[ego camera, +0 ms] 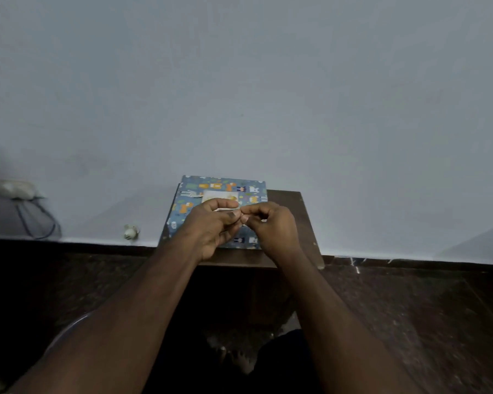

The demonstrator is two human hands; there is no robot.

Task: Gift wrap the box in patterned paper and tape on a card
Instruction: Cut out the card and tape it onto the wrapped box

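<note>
A flat box (188, 200) wrapped in blue paper with cartoon animals lies on a small dark wooden table (293, 211). A pale card (215, 195) rests on the box's top face, partly hidden by my fingers. My left hand (208, 226) and my right hand (268, 226) hover just above the box with their fingertips pinched together around something small and pale, probably a piece of tape; it is too small to tell for sure.
The table stands against a plain grey wall. On the dark floor to the left lie a small white object (131, 231) and a white plug with cables (17, 190). My feet show below the table.
</note>
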